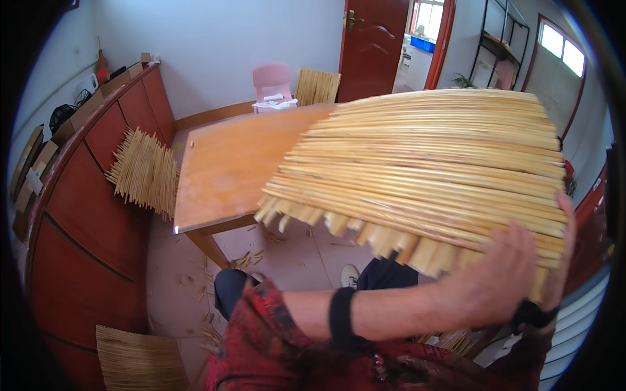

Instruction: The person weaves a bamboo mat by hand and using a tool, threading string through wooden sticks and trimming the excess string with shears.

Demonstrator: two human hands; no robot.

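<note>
Head view: with left hand [512, 256] and right hand [558, 275] curled around its right end, we should steady the wooden-stick mat [424, 153] above the bench [228, 163]

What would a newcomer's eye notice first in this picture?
The broad panel of yellow sticks across the right half probably wins; the left hand and right hand hold its near right corner. Next come the orange-brown table left of centre and the red cabinets at far left.

Stick mat [424, 156] at 2 o'clock is straw-yellow with close stripes, desk [228, 159] at 10 orange-brown, shirt [264, 345] at 6 mottled red-black, chair [270, 75] at 11 pale pink.
</note>
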